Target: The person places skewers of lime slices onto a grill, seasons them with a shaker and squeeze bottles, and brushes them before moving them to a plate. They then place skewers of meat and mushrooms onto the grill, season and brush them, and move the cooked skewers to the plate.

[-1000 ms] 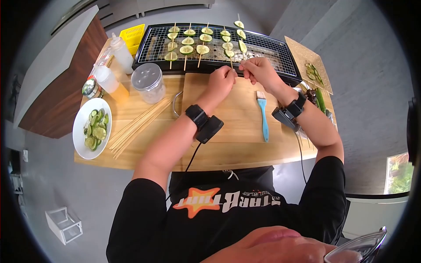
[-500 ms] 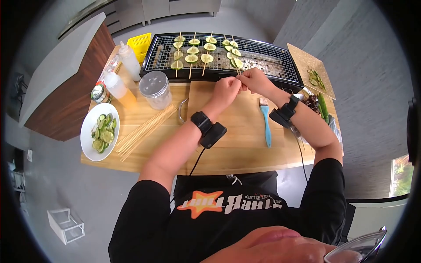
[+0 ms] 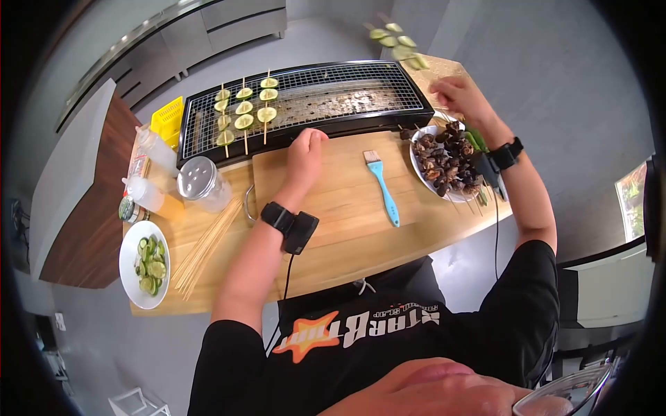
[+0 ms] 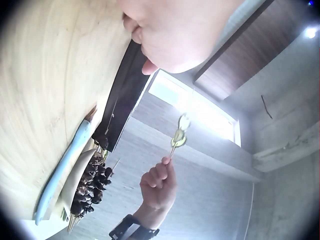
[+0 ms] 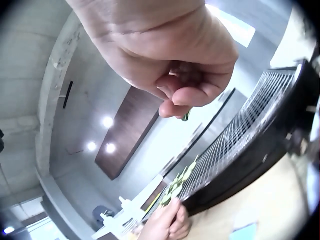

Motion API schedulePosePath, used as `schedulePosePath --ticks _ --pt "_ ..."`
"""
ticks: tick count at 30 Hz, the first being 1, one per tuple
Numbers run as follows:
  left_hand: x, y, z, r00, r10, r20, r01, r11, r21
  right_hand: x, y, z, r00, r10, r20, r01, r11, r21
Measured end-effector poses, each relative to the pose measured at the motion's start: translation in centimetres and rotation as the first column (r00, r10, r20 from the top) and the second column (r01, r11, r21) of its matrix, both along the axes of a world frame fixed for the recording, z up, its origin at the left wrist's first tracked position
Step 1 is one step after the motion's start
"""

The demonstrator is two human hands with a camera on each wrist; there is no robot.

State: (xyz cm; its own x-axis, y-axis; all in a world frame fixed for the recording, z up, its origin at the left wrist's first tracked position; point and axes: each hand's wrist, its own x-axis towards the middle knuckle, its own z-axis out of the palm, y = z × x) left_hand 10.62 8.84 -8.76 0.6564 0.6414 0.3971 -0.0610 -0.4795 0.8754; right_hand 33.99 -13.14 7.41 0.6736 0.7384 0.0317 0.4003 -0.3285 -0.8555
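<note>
In the head view my right hand (image 3: 461,100) is raised past the grill's right end, and lime skewers (image 3: 404,50), blurred, stand up beyond its fingers. From the left wrist view, that hand (image 4: 159,185) pinches the stick end below the lime slices (image 4: 179,136). My left hand (image 3: 305,158) is by the front edge of the grill (image 3: 333,126), over the cutting board (image 3: 333,201), its fingers loosely curled with nothing visible in them. Three lime skewers (image 3: 244,122) lie on the left part of the grill rack.
On the board is a blue brush (image 3: 383,191). To the right stand a plate of dark skewers (image 3: 447,159) and a tan tray (image 3: 444,67). Bare sticks (image 3: 208,253), a bowl of lime slices (image 3: 143,263), a lidded jar (image 3: 203,186), bottles (image 3: 154,200) and a yellow basket (image 3: 166,123) are left.
Two lime skewers have left the grill and moved right and up with my right hand. My hands have parted; the left one stays near the grill's front edge. The head view has turned right.
</note>
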Motion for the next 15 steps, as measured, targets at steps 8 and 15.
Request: schedulePosePath --ticks 8,15 --pt "-0.2 0.0 -0.1 0.993 -0.12 -0.02 0.113 0.97 -0.214 15.2 -9.8 -3.6 0.934 -0.316 0.167 0.344 0.921 -0.18" --pt "-0.3 -0.2 0.4 0.986 -0.162 -0.049 0.148 0.966 -0.214 19.8 -11.4 -7.2 0.906 -0.423 0.016 0.414 0.878 -0.241"
